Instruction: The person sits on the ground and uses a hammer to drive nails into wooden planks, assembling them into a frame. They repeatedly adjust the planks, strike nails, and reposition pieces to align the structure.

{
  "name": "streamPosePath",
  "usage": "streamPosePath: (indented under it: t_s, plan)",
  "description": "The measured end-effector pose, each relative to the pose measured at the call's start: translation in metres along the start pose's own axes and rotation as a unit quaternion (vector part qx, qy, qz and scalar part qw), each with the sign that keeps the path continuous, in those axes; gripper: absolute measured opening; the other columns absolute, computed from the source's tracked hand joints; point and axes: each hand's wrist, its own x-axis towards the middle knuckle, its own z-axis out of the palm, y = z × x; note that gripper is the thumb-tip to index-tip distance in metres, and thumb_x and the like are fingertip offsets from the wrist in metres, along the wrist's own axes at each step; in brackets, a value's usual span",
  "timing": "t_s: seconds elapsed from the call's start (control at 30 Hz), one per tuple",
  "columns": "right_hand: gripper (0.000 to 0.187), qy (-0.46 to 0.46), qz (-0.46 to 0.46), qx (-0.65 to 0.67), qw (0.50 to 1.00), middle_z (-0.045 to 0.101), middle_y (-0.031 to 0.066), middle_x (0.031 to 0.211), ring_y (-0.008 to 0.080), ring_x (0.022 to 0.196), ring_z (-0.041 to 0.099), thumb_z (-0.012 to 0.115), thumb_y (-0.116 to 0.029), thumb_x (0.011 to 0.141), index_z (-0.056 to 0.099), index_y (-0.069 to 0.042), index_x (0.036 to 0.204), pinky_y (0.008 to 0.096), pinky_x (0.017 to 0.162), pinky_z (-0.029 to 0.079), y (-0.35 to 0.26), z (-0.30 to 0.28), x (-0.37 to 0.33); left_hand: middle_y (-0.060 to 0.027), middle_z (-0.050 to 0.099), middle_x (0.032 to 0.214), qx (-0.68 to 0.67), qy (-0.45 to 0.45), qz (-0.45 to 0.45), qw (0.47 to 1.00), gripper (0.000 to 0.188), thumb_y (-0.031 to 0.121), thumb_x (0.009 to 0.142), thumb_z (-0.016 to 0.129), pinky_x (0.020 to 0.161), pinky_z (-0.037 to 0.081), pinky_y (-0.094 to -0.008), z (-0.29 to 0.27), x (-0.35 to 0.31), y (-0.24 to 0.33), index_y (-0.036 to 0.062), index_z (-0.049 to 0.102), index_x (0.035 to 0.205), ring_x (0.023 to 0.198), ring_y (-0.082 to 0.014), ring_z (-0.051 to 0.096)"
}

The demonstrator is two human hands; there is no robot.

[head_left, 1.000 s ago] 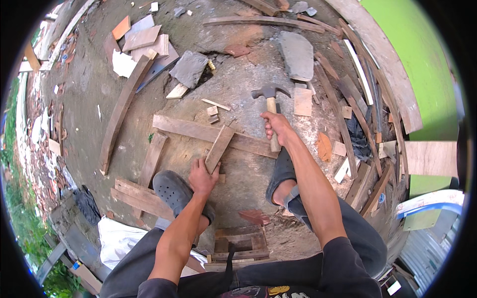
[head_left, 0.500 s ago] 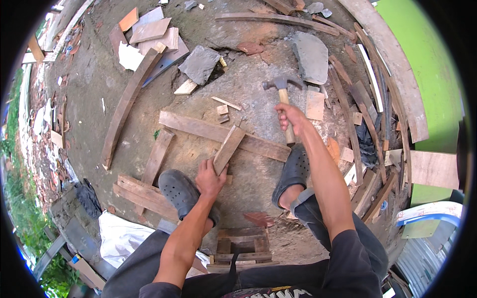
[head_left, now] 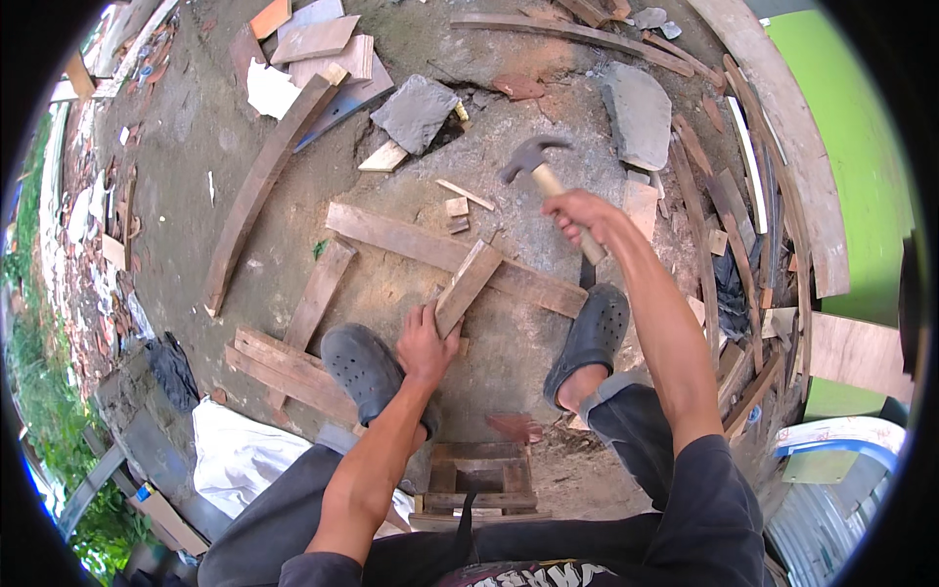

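My left hand [head_left: 427, 344] is closed around the near end of a short wooden block [head_left: 468, 284]. The block's far end overlaps a long wooden plank [head_left: 396, 241] that lies slantwise on the ground. In my right hand [head_left: 584, 217] is a claw hammer [head_left: 545, 174], gripped by its wooden handle and raised to the right of the block, its head tilted toward the upper left. Whether a nail is in the block is too small to tell. Another plank [head_left: 321, 293] meets the long one near its left end.
My clogs [head_left: 361, 368] are on either side of the block. Stacked boards [head_left: 291, 372] lie at the left foot. Two grey stones [head_left: 416, 113] [head_left: 638, 115], a long beam [head_left: 266, 191] and wood scraps [head_left: 457, 206] are farther off. Timber strips line the right side beside a green panel [head_left: 831, 117].
The hammer's head has swung left and tilted over, with my right hand still around the handle. My left hand keeps hold of the block. The whole view has shifted slightly.
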Motion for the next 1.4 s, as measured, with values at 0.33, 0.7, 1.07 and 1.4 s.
streamPosePath:
  t_s: [0.33,0.7,1.07,1.4]
  plan:
    - [0.015,-0.111,0.066,-0.067,0.989,0.042,-0.0053,0.060,0.0055,0.044,0.039,0.065,-0.011,0.089,0.052,-0.004,0.090,0.0251,0.039,0.033,0.007,-0.017,-0.014,-0.0126,0.061,0.109,-0.004,-0.005,-0.007,1.000,0.053,0.036,0.081,0.077,0.079,0.055,-0.0439,0.004,-0.001,-0.002,0.0072,0.062,0.123,0.100,-0.0339,0.062]
    - [0.019,-0.072,0.037,-0.146,0.986,0.044,-0.0014,0.061,0.0090,0.045,0.039,0.067,-0.016,0.088,0.052,-0.005,0.085,0.0294,0.040,0.034,0.010,-0.019,-0.013,-0.0120,0.061,0.110,-0.003,-0.012,0.002,1.000,0.053,0.035,0.081,0.076,0.082,0.054,-0.0429,0.000,0.001,-0.003,0.0066,0.061,0.123,0.102,-0.0319,0.062]
    - [0.018,-0.081,0.052,-0.116,0.989,0.045,-0.0012,0.063,0.0102,0.051,0.044,0.066,-0.010,0.089,0.053,-0.001,0.097,0.0298,0.044,0.037,0.014,0.015,-0.010,-0.0132,0.061,0.110,-0.007,-0.011,-0.001,1.000,0.052,0.037,0.080,0.078,0.081,0.054,-0.0447,0.001,-0.007,-0.003,0.0077,0.063,0.120,0.101,-0.0347,0.062]
    - [0.013,0.112,-0.033,0.004,0.993,0.047,0.0017,0.061,0.0128,0.047,0.045,0.062,-0.010,0.088,0.052,-0.005,0.082,0.0320,0.042,0.040,0.014,-0.009,-0.068,-0.0138,0.060,0.112,0.015,-0.034,-0.027,0.999,0.056,0.046,0.082,0.076,0.083,0.054,-0.0447,-0.002,-0.005,0.000,0.0077,0.062,0.121,0.102,-0.0352,0.063]
